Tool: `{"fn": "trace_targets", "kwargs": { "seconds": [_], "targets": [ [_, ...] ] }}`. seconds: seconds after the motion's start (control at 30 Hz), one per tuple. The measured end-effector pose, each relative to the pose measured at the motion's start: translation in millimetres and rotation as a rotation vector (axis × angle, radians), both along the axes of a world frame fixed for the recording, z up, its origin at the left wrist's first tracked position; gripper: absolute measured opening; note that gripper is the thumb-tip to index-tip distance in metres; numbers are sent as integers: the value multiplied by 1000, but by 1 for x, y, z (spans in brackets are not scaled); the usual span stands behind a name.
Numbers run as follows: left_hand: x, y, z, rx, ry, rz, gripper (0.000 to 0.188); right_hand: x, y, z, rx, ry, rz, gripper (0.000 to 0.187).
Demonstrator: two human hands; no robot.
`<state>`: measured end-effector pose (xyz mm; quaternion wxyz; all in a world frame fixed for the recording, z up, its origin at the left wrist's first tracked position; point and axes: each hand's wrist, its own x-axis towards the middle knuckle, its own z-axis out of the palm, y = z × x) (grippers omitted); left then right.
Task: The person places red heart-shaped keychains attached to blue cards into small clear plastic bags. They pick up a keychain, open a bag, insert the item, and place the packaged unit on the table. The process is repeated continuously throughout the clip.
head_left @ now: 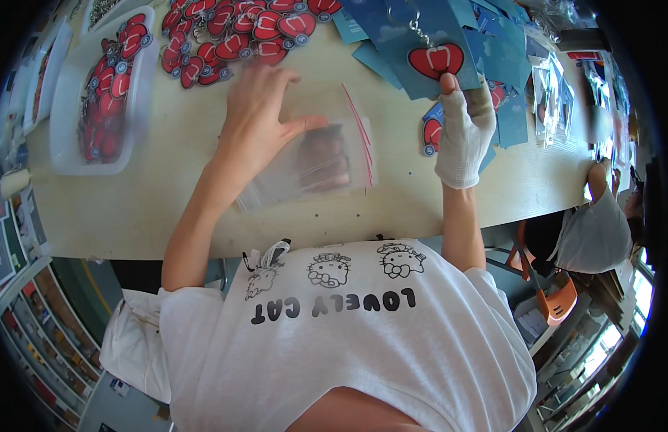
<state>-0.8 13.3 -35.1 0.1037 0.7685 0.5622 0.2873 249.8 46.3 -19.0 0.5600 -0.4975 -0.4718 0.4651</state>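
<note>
My right hand, in a white glove that leaves the thumb tip bare, is closed on a blue backing card with a red heart-shaped keychain on its front. My thumb presses at the keychain's lower edge, and its metal chain runs up the card. My left hand is bare and holds nothing, thumb apart from the slightly blurred fingers. It hovers over a stack of clear zip bags with red seal lines, near the front edge of a pile of red heart keychains.
At the left, a translucent plastic bin holds more red keychains. More blue cards are spread at the back right, with a loose keychain near my right wrist. Packed clear bags lie farther right, near another person seated beside the wooden table.
</note>
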Motion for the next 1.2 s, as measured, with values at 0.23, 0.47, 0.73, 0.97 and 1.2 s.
{"fn": "trace_targets", "kwargs": {
  "seconds": [0.23, 0.47, 0.73, 0.97, 1.2],
  "targets": [
    [1, -3, 2, -450, -101, 7, 46, 20, -3, -16, -76, -90, -12, 34],
    [-6, 1, 2, -324, -384, -35, 29, 28, -5, -16, -131, -160, 39, 29],
    [-17, 7, -19, 5, -315, -111, 24, 37, -3, -20, -106, -199, 65, 31],
    [-17, 5, -4, -211, -534, -87, 42, 45, 6, -11, -29, -297, 153, 28],
    [-27, 8, -14, -388, -840, -68, 33, 47, 20, 0, -74, -421, 315, 29]
  ]
}}
